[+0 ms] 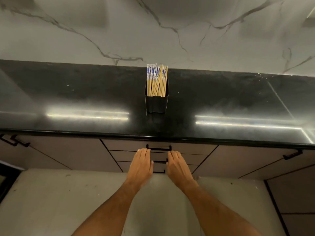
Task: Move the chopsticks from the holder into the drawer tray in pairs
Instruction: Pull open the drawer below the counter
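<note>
So, my left hand (141, 165) at 7 o'clock of the drawer handle (158, 148), fingers straight, palm down, holding nothing, tips just beside the handle's left end. Chopsticks (156, 80) all upright in the black holder (156, 103) on the dark counter (68, 99), 12 o'clock from both hands, well apart. Drawer (129, 145) closed, tray not visible. My right hand (178, 166) at 5 o'clock of the handle, flat, relaxed, empty too.
</note>
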### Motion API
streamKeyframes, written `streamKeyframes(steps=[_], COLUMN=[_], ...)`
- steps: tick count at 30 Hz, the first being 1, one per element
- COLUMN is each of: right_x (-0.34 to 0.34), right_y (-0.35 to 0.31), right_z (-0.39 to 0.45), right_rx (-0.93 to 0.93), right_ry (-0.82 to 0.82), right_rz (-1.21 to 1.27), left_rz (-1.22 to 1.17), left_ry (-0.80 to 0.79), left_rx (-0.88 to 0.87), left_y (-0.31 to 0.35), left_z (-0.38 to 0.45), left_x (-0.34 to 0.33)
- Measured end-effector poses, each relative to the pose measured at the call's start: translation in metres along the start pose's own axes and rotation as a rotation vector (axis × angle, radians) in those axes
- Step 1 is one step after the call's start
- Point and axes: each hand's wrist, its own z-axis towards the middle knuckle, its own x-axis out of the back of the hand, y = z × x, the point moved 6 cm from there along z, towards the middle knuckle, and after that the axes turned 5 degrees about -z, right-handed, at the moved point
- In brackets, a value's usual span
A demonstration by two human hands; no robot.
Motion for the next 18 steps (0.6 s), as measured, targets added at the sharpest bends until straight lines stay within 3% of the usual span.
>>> streamKeyframes(steps=[8,14,18], right_x=[-0.035,-0.074,-0.071], right_y=[0.005,-0.005,-0.014], right_z=[0.066,0.107,0.098], right_rx=[0.082,0.065,0.102], right_ry=[-0.201,-0.274,-0.283], right_rz=[-0.059,-0.160,-0.169], left_rz=[0.115,0.222,0.169], left_ry=[-0.282,-0.223,-0.209], left_rx=[0.043,-0.062,0.002], left_y=[-0.027,-0.031,-0.024], left_z=[0.066,0.099,0.096], left_x=[-0.076,-0.114,-0.110])
